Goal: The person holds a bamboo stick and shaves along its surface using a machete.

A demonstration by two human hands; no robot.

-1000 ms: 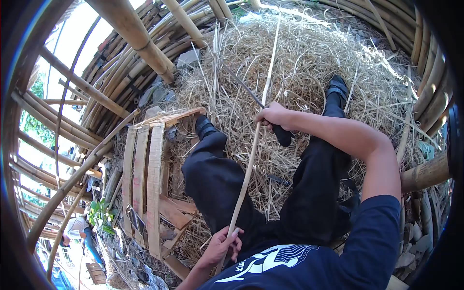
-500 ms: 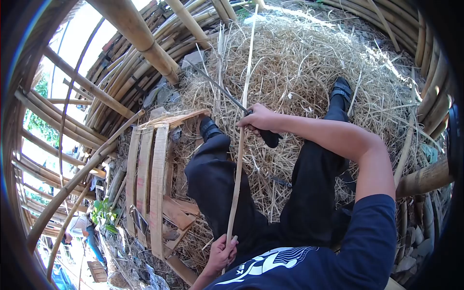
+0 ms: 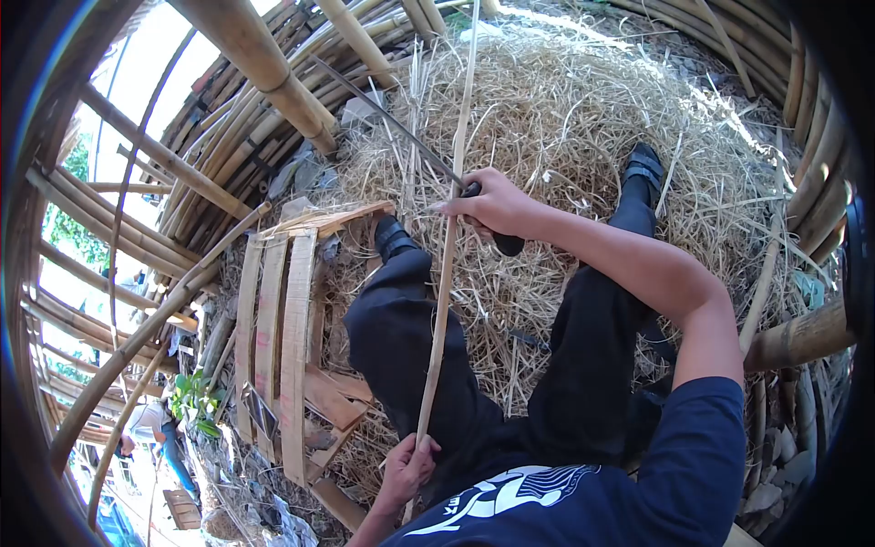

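My right hand (image 3: 497, 206) is closed round the black handle of a long knife (image 3: 387, 120), whose narrow dark blade points up and to the left. Its thumb and fingertips also meet a long, pale bamboo strip (image 3: 440, 333), which passes beside the knife's handle end. The strip runs from the top of the view down between my legs. Near my lap, my left hand (image 3: 410, 467) grips the strip's lower part, thumb on top.
A slatted wooden crate (image 3: 296, 365), partly broken, stands beside my left leg. Straw-like shavings (image 3: 565, 118) cover the ground around my feet. Bamboo poles (image 3: 264, 73) frame the left and top; another pole (image 3: 802, 335) lies at right. A person (image 3: 159, 438) bends over at far left.
My right hand has shifted slightly up, and the knife blade has swung so its tip reaches farther up and left. My left hand has moved a little left with the strip.
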